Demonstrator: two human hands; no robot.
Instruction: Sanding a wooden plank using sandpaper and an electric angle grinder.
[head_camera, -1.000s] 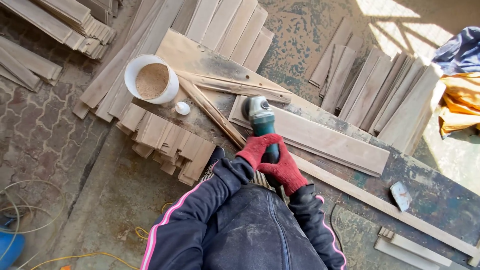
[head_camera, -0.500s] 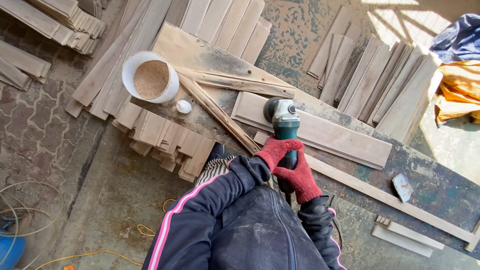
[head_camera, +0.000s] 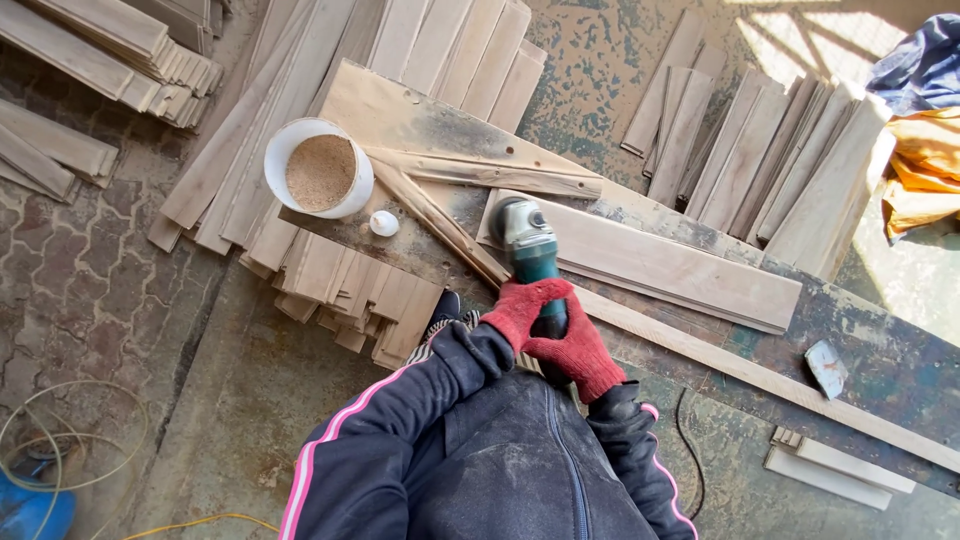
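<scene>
**Grinder held two-handed at the end of a plank**

A green angle grinder (head_camera: 528, 250) is gripped by both gloved hands, the left hand (head_camera: 522, 305) and the right hand (head_camera: 575, 350) wrapped closed around its body, one just behind the other. Its head is set on the near end of a pale plank (head_camera: 660, 265), which lies flat along the dark workbench (head_camera: 880, 370).

Nothing is seen clamping the plank, so it could likely be pushed along the bench or kicked sideways if the disc bites at the edge. With the head so close to the plank's end, a slip onto the slanted batten (head_camera: 440, 225) just beside it is judged possible. The black cable (head_camera: 688, 440) hangs near the person's side and could be snagged.

A white bucket of sawdust (head_camera: 320, 170) stands on the bench corner, with a small white cap (head_camera: 383, 223) near it. A long strip (head_camera: 760, 375) runs between the plank and the person. Stacked boards (head_camera: 350, 290) lie below the bench, and more boards (head_camera: 760, 170) beyond it
</scene>
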